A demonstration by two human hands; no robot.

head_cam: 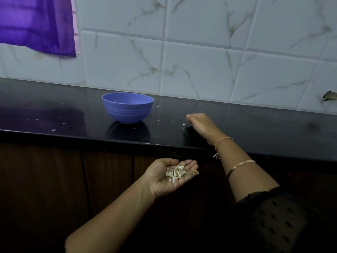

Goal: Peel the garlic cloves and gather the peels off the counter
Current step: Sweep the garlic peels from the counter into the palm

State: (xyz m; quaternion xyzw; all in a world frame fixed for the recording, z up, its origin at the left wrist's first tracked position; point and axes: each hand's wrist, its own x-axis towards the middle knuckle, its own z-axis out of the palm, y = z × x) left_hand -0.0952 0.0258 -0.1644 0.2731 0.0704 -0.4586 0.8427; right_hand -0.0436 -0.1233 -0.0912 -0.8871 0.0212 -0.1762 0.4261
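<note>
My left hand is cupped palm up just below the counter's front edge, with a small heap of pale garlic peels lying in the palm. My right hand rests on the black counter to the right of a blue bowl. Its fingers are curled under, and whatever may be under them is hidden. A few tiny peel scraps lie on the counter beside that hand, one near the bowl and others at the left. The bowl's inside is hidden; no cloves show.
A marbled white tile wall rises behind the counter. A purple cloth hangs at the upper left. Dark wooden cabinet doors run below the counter edge.
</note>
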